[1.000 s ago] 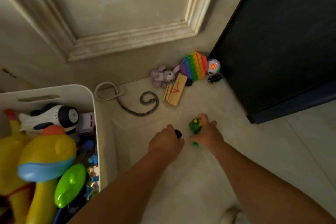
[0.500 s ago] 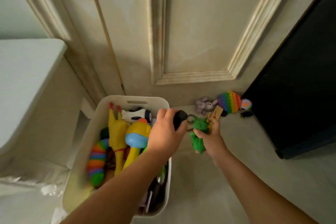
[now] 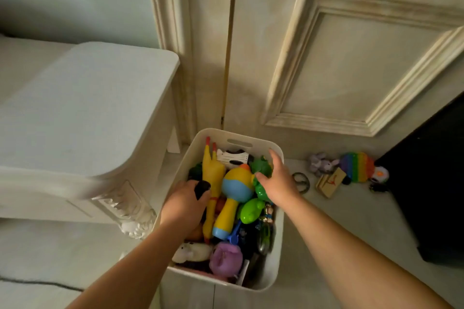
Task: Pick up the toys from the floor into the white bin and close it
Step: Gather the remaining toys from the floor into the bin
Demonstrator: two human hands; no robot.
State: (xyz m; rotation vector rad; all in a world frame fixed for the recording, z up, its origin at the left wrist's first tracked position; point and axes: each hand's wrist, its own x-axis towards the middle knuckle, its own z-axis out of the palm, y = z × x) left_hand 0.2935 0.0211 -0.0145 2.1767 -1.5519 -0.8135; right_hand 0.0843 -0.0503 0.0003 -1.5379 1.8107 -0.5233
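Two bare forearms are seen reaching up from the bottom of the frame over the white bin (image 3: 275, 253), which stands open at lower centre and is packed with toys. A purple plush (image 3: 225, 259) is lodged at the bin's near end. The left hand (image 3: 184, 202) is curled tight around a small black toy (image 3: 202, 188), held over the bin's left side beside a yellow rubber chicken (image 3: 212, 183). A yellow and blue toy (image 3: 234, 194) is wedged at the middle. The right hand (image 3: 277, 180) is spread wide, fingers splayed, resting on a green toy (image 3: 261, 170) at the bin's right rim; whether that toy is gripped cannot be told. Further off, at centre right, a grey plush (image 3: 321, 163), a wooden block (image 3: 330, 182), a rainbow pop toy (image 3: 357, 167) and a dark ring (image 3: 301, 180) are left on the floor (image 3: 351, 221) against the panelled door (image 3: 351, 57). A white table (image 3: 75, 108) is seen at left.
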